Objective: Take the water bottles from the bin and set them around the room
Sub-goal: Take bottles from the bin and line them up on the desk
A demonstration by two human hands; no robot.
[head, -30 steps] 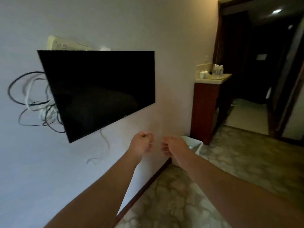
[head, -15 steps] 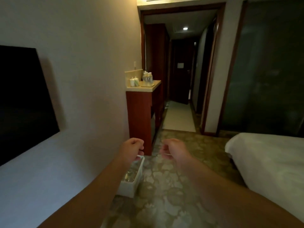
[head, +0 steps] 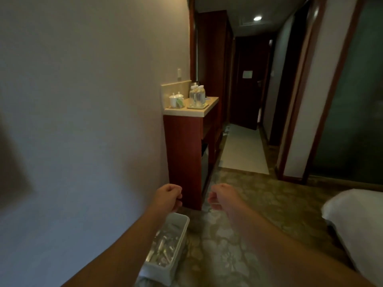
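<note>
A white plastic bin [head: 182, 230] stands on the floor against the left wall, below my left forearm. Clear water bottles [head: 163, 247] lie inside it. My left hand [head: 168, 197] is curled into a fist above the bin's far end, holding nothing. My right hand [head: 222, 197] is also a fist at the same height, a little to the right, with nothing in it. More bottles [head: 197, 95] stand on a tray on the wooden cabinet [head: 184, 154] ahead.
White lidded cups [head: 176, 99] sit on the cabinet top beside the tray. A dark hallway with a closed door [head: 248, 83] runs behind the cabinet. A white bed corner [head: 356, 216] juts in at the right. Patterned floor [head: 238, 245] lies between bin and bed.
The view has swung right and forward: the wall television has left the frame, and the cabinet and bin are nearer. Both fists keep their pose in front of me.
</note>
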